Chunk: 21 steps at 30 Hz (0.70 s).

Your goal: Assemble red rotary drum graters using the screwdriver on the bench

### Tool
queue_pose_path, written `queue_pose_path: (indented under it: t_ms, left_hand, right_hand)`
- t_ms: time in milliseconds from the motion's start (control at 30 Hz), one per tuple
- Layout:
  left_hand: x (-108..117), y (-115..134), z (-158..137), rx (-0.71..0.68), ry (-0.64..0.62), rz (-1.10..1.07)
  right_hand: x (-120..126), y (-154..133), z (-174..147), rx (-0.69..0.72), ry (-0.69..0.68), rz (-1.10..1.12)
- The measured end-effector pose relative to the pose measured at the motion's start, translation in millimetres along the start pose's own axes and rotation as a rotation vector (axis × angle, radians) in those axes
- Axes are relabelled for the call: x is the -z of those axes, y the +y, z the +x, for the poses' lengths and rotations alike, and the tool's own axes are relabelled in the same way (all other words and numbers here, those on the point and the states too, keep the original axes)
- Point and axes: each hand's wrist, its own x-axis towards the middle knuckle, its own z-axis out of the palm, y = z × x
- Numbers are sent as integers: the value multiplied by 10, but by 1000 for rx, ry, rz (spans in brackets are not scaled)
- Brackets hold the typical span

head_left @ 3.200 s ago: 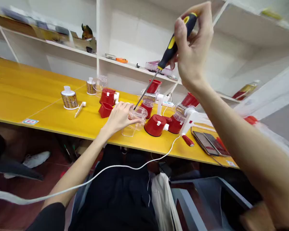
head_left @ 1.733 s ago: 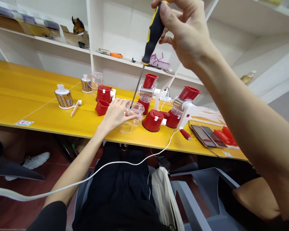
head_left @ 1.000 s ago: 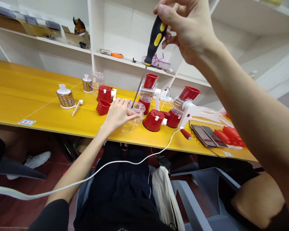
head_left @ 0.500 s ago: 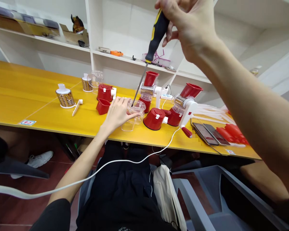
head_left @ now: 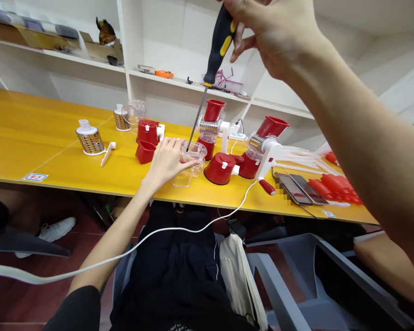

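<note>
Head, screwdriver (head_left: 214, 57), clear part (head_left: 200, 151) near table edge (head_left: 193, 203)

Bright, even light covers the yellow tabletop (head_left: 124, 171) and white shelving (head_left: 124, 50), its source out of view; the floor (head_left: 86, 239) lies dim; wide-angle distortion swells the right forearm (head_left: 362, 124); upper-left boxes (head_left: 43, 37) look soft; pixelated blocks edge the phones (head_left: 298, 189).
</note>
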Motion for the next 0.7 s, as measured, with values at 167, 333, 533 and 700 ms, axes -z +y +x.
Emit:
queue_pose_path:
  t_ms: [167, 333, 533, 700]
  left_hand:
    - [0, 4, 0, 4, -3, -8]
    - [18, 19, 5, 18, -17, -16]
    - [6, 0, 2, -7, 1, 10]
    - [4, -4, 2, -11, 10, 10]
  right_hand:
    - [19, -130, -102, -33, -83, -14]
    - [75, -50, -26, 9, 18, 17]
    - [66, -31, -46, 7, -22, 5]
    - [61, -121, -137, -27, -73, 65]
